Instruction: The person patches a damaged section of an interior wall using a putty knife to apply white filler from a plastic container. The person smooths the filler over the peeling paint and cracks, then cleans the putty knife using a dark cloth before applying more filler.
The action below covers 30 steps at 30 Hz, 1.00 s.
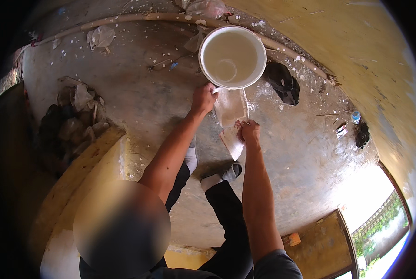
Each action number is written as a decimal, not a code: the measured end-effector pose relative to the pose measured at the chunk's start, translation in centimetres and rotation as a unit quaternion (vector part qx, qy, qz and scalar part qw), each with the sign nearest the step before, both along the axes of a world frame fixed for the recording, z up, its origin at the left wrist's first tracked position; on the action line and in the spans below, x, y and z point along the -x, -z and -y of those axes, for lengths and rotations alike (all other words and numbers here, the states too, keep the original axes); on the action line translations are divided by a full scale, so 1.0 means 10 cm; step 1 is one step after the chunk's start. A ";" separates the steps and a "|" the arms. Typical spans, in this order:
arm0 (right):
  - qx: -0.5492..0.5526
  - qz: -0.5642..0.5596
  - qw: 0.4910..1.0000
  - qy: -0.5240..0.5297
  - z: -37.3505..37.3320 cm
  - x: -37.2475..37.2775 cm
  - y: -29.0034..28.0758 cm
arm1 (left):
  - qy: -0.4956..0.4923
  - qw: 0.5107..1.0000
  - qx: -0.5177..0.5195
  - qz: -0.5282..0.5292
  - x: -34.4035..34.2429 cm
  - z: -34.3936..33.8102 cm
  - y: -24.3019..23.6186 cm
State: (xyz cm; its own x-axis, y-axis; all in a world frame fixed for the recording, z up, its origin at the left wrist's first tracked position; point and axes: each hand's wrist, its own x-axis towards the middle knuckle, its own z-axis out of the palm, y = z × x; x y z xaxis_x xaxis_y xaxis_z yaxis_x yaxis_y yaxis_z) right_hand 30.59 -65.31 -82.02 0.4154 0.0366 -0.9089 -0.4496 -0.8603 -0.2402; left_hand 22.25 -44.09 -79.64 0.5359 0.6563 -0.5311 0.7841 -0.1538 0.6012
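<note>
A round white bucket [233,56] stands ahead of me on the floor, its inside pale and beige. Just below its rim lies a pale, flat, bag-like thing [231,109]. My left hand [203,99] is closed at its upper left corner, close to the bucket's rim. Closer to me, my right hand [250,132] pinches its near end, where a whitish flap with reddish edges [232,142] hangs down. I cannot tell whether flap and bag are one piece. White powder marks the floor beside it.
A black bag-like thing [283,83] lies right of the bucket. Along the wall runs a long pole [138,17]. Crumpled plastic and rubbish [75,114] are piled at the left, by a low yellow wall [84,160]. A small plastic cup [355,116] lies far right.
</note>
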 end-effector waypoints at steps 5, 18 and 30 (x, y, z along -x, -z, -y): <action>-0.004 0.153 0.979 -0.137 0.06 -0.03 -0.17 | 0.071 0.991 0.077 0.087 0.39 -0.12 0.04; -0.127 0.099 0.962 -0.222 -0.49 -0.40 -2.46 | -0.017 0.936 0.315 0.158 0.87 -0.17 -1.59; -0.120 0.217 0.963 -0.108 -0.58 -0.33 -2.09 | -0.248 0.950 0.128 0.143 1.30 -0.65 -1.70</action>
State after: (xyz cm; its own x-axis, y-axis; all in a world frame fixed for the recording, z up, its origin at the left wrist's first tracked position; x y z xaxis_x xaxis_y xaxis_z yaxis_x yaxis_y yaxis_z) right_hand 33.85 -59.53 -61.16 0.7132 0.3533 -0.6054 -0.0779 -0.8184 -0.5693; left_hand 9.26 -37.56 -62.60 0.3415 0.7344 -0.5865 0.5212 0.3713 0.7684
